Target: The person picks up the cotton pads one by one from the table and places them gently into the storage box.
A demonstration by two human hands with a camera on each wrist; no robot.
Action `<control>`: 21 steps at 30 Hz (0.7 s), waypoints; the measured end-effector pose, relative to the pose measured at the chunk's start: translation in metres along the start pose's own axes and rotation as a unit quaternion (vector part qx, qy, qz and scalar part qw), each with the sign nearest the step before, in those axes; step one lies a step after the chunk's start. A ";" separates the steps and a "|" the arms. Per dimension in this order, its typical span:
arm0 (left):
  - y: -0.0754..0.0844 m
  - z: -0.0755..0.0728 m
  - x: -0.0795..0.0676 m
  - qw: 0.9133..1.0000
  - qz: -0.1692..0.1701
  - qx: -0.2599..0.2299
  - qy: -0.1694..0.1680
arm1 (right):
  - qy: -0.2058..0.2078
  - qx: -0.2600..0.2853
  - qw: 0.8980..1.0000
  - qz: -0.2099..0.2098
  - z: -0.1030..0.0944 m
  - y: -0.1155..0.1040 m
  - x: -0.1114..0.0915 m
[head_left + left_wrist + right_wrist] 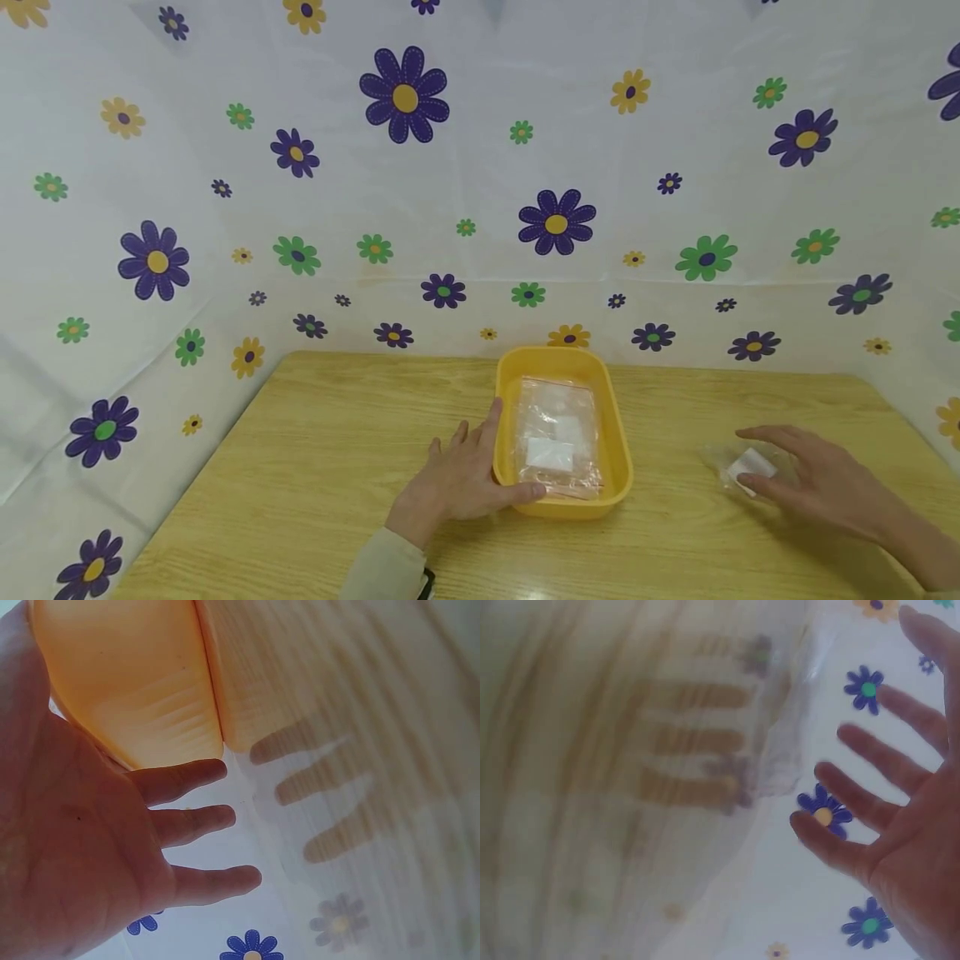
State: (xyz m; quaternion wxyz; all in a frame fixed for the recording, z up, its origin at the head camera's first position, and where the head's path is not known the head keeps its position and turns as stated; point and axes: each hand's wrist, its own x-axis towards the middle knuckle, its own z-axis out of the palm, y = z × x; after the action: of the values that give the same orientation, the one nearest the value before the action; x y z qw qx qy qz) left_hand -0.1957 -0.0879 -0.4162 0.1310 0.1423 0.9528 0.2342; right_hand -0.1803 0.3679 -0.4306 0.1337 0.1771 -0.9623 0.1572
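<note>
A yellow plastic tray [617,417] stands on the table, with clear plastic bags [577,400] inside and a white piece [550,455] showing in them. Against the tray's left side lies my left hand [457,483], its thumb over the front rim. In the left wrist view its fingers [214,885] are straight and spread beside the tray's wall. Off to the right, a small clear bag with a white piece [752,468] lies on the table. My right hand [832,483] is spread around that bag, thumb overlapping the white piece; its fingers [885,761] are extended and apart.
The wooden table [337,450] reaches back to a white flowered cloth [465,167], which also hangs along the left and right sides. The tray's back edge is close to this cloth.
</note>
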 end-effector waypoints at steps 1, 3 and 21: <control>0.000 0.000 0.000 1.000 0.000 0.000 0.000 | 0.012 0.001 1.000 -0.011 0.001 0.004 0.000; 0.000 0.000 0.000 1.000 0.000 -0.001 -0.001 | 0.031 0.002 0.999 -0.027 0.003 0.011 -0.001; 0.002 -0.002 -0.002 1.000 -0.005 0.000 -0.006 | -0.050 0.008 0.999 -0.019 0.004 0.029 0.006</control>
State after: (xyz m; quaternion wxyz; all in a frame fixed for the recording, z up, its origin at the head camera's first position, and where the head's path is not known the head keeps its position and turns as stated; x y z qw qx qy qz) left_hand -0.1938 -0.0878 -0.4128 0.1373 0.1393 0.9527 0.2326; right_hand -0.1976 0.3906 -0.4403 0.0868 0.2042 -0.9629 0.1536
